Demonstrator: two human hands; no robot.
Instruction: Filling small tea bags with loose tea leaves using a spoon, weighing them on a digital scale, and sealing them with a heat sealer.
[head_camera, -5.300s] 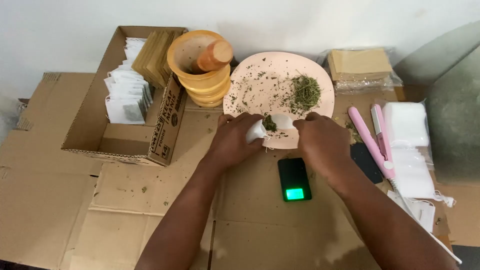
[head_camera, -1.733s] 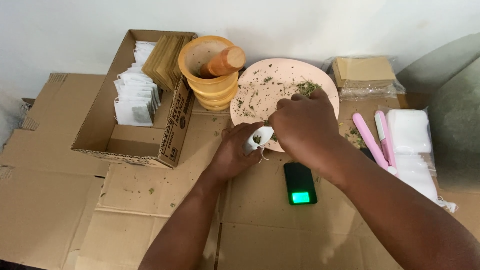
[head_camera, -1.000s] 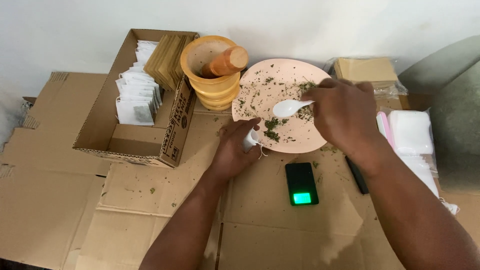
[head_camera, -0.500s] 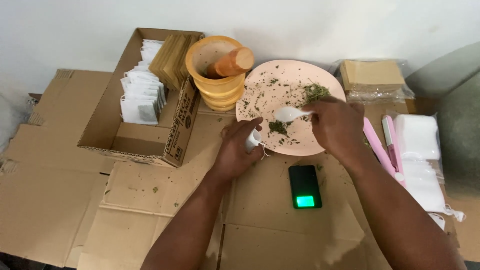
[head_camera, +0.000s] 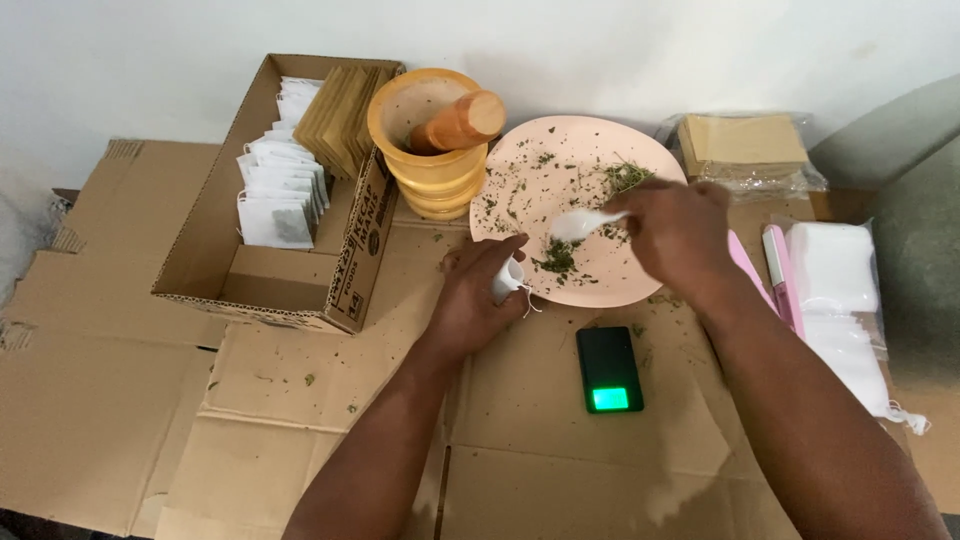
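Observation:
My left hand (head_camera: 478, 298) holds a small white paper bag (head_camera: 508, 279) upright at the near edge of a round pink plate (head_camera: 520, 150). Dried green herb (head_camera: 558, 256) lies scattered on the plate, with a small heap near the bag and another clump at the far right. My right hand (head_camera: 675, 235) grips a white plastic spoon (head_camera: 585, 223), its bowl over the plate just above the near heap. A small black pocket scale (head_camera: 609, 367) with a lit green display lies on the cardboard below the plate.
An orange mortar with a pestle (head_camera: 432, 135) stands left of the plate. An open cardboard box (head_camera: 275, 200) holds white filled bags and brown envelopes. Right of the plate lie a pink sealer tool (head_camera: 778, 270), a stack of white bags (head_camera: 835, 275) and packed brown envelopes (head_camera: 742, 150). Flattened cardboard covers the surface.
My right hand has gone from the bag to the plate, picked up herb with the spoon, and now holds the spoon over the near heap. The left hand keeps the bag in place.

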